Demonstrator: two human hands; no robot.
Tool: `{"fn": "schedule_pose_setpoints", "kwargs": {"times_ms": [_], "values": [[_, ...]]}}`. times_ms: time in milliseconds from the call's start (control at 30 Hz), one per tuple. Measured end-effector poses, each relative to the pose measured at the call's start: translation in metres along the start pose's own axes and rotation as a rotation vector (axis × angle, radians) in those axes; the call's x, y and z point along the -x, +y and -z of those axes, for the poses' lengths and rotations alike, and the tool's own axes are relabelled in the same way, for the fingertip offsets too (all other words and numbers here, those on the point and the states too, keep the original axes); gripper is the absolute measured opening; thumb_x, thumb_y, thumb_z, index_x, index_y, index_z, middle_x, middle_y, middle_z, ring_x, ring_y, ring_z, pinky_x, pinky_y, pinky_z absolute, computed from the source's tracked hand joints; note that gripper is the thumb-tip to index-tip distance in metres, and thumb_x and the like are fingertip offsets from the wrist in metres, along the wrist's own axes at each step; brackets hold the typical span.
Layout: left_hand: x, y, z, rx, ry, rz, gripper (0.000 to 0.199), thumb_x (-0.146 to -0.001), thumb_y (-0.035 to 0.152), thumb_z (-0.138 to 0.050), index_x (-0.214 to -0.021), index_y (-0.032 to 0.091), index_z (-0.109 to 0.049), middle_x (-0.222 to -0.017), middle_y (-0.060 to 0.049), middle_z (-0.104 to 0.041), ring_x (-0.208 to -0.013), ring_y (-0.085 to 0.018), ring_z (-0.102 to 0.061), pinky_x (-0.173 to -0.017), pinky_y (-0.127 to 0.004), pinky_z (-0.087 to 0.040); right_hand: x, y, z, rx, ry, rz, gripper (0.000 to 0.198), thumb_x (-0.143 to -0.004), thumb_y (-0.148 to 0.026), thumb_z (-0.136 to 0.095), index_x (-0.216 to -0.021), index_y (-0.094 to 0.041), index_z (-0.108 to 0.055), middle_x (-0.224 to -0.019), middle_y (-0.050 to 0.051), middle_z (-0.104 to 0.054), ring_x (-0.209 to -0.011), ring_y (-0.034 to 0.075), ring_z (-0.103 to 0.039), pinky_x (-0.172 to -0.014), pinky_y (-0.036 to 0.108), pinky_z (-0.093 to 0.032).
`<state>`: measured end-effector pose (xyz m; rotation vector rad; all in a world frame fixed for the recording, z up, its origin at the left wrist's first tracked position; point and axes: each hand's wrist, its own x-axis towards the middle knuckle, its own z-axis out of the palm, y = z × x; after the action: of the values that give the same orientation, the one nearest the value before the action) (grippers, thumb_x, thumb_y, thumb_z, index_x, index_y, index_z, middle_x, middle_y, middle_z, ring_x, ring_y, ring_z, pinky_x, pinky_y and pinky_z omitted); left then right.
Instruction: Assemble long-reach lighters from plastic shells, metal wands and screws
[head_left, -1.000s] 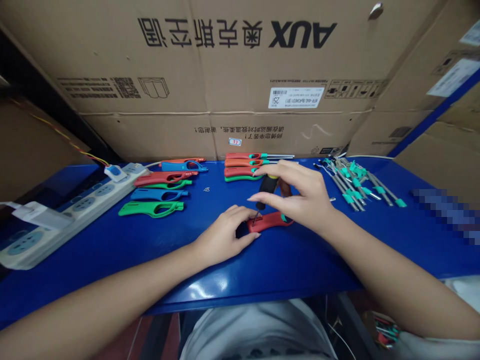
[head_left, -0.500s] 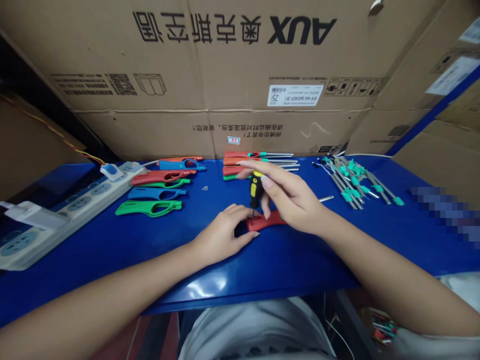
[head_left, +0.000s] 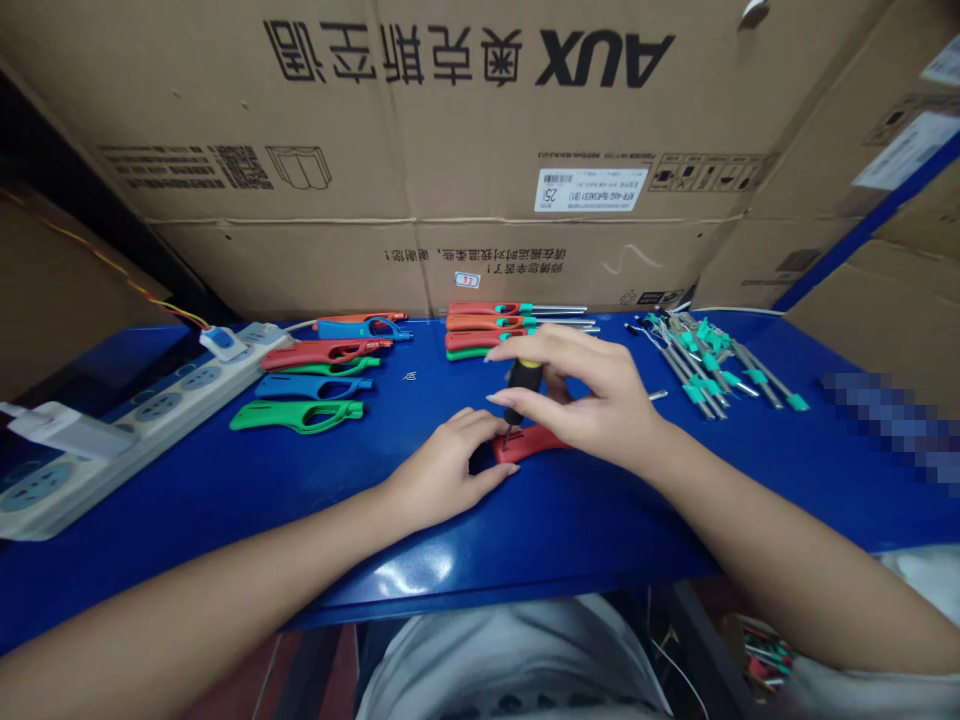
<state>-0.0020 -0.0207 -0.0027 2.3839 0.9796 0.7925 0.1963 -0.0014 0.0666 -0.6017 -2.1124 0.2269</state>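
Blue table [head_left: 570, 530], hands [head_left: 600, 405], screwdriver [head_left: 526, 378], red lighter [head_left: 536, 440]

Cannot see one end of curved red plastic body [head_left: 537, 441], hidden behind bare right hand [head_left: 596, 400]. Cannot identify tiny silvery bits [head_left: 409, 376] or pixelated bluish strip [head_left: 889, 425]. Can follow long white plastic power strip [head_left: 112, 474] only to left edge.
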Motion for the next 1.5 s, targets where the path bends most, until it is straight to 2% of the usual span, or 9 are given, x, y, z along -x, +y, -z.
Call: {"fn": "schedule_pose_setpoints", "kwargs": {"times_ms": [100, 233, 400, 600, 733, 933, 1100, 1267, 1500], "values": [[0.000, -0.001, -0.001, 0.002, 0.004, -0.002, 0.022, -0.089, 0.024, -0.071, -0.110, 0.017, -0.066, -0.110, -0.007, -0.072, -0.102, -0.025, -0.064, -0.093, -0.040, -0.051, 0.000, -0.002, 0.003, 0.137, 0.005, 0.073, 0.031, -0.095, -0.037, -0.062, -0.121, -0.021, -0.070, -0.109, 0.007, -0.074, -0.093, 0.018, -0.070, -0.079, 0.029, -0.057], [0.000, 0.000, -0.001, -0.009, -0.005, 0.004, 0.018, -0.090, 0.025, -0.070, -0.106, 0.017, -0.067, -0.107, -0.008, -0.072, -0.101, -0.026, -0.065, -0.091, -0.042, -0.052, -0.003, -0.007, 0.007, -0.072, -0.119, 0.064, 0.035, -0.102, -0.021, -0.048, -0.134, -0.021, -0.062, -0.109, 0.005, -0.074, -0.089, 0.013, -0.070, -0.078, 0.025, -0.057], [0.000, 0.001, -0.001, -0.033, -0.003, 0.001, 0.020, -0.090, 0.026, -0.069, -0.109, 0.019, -0.066, -0.104, -0.006, -0.073, -0.099, -0.026, -0.066, -0.090, -0.041, -0.052, -0.002, -0.006, 0.008, 0.143, 0.006, 0.158, 0.030, -0.093, -0.031, -0.066, -0.120, -0.018, -0.071, -0.097, 0.007, -0.074, -0.084, 0.015, -0.069, -0.076, 0.026, -0.056], [-0.001, 0.001, 0.000, -0.051, -0.009, 0.001, 0.024, -0.090, 0.028, -0.070, -0.112, 0.019, -0.067, -0.107, -0.007, -0.071, -0.100, -0.024, -0.065, -0.094, -0.041, -0.051, -0.005, -0.006, 0.007, -0.121, -0.071, 0.017, 0.032, -0.103, -0.021, -0.046, -0.128, -0.020, -0.065, -0.097, 0.004, -0.074, -0.085, 0.013, -0.069, -0.080, 0.027, -0.057], [-0.001, 0.001, -0.001, -0.041, -0.006, 0.001, 0.020, -0.090, 0.027, -0.069, -0.108, 0.019, -0.067, -0.107, -0.007, -0.072, -0.102, -0.025, -0.066, -0.094, -0.042, -0.052, -0.005, -0.006, 0.003, 0.110, 0.039, 0.073, 0.027, -0.092, -0.037, -0.068, -0.112, -0.019, -0.073, -0.096, 0.006, -0.074, -0.085, 0.016, -0.069, -0.078, 0.027, -0.056], [-0.003, 0.006, 0.000, -0.076, -0.039, -0.003, 0.021, -0.092, 0.026, -0.066, -0.112, 0.018, -0.066, -0.107, -0.009, -0.071, -0.105, -0.027, -0.064, -0.096, -0.044, -0.051, -0.005, -0.004, 0.002, 0.005, -0.101, -0.043, 0.038, -0.103, -0.028, -0.046, -0.138, -0.022, -0.058, -0.116, 0.006, -0.072, -0.091, 0.015, -0.070, -0.077, 0.026, -0.057], [-0.003, 0.008, 0.001, -0.093, -0.046, 0.021, 0.026, -0.091, 0.023, -0.067, -0.116, 0.017, -0.066, -0.110, -0.010, -0.070, -0.106, -0.027, -0.064, -0.095, -0.042, -0.052, -0.007, 0.000, 0.004, 0.127, 0.010, -0.003, 0.033, -0.088, -0.044, -0.071, -0.111, -0.021, -0.072, -0.108, 0.007, -0.074, -0.091, 0.019, -0.070, -0.082, 0.030, -0.056], [-0.002, 0.011, 0.001, -0.132, -0.066, 0.003, 0.023, -0.092, 0.024, -0.065, -0.113, 0.015, -0.066, -0.110, -0.012, -0.069, -0.106, -0.029, -0.063, -0.095, -0.045, -0.052, -0.006, -0.003, 0.003, -0.015, -0.113, 0.016, 0.031, -0.103, -0.026, -0.047, -0.130, -0.021, -0.062, -0.114, 0.005, -0.073, -0.096, 0.014, -0.069, -0.083, 0.025, -0.054], [-0.002, 0.013, -0.001, -0.128, -0.055, -0.023, 0.025, -0.091, 0.019, -0.062, -0.115, 0.015, -0.064, -0.115, -0.012, -0.069, -0.111, -0.028, -0.062, -0.100, -0.045, -0.051, -0.004, -0.006, -0.003, 0.198, -0.009, 0.071, 0.028, -0.100, -0.038, -0.054, -0.113, -0.019, -0.069, -0.109, 0.008, -0.074, -0.090, 0.016, -0.070, -0.077, 0.026, -0.054]]}}
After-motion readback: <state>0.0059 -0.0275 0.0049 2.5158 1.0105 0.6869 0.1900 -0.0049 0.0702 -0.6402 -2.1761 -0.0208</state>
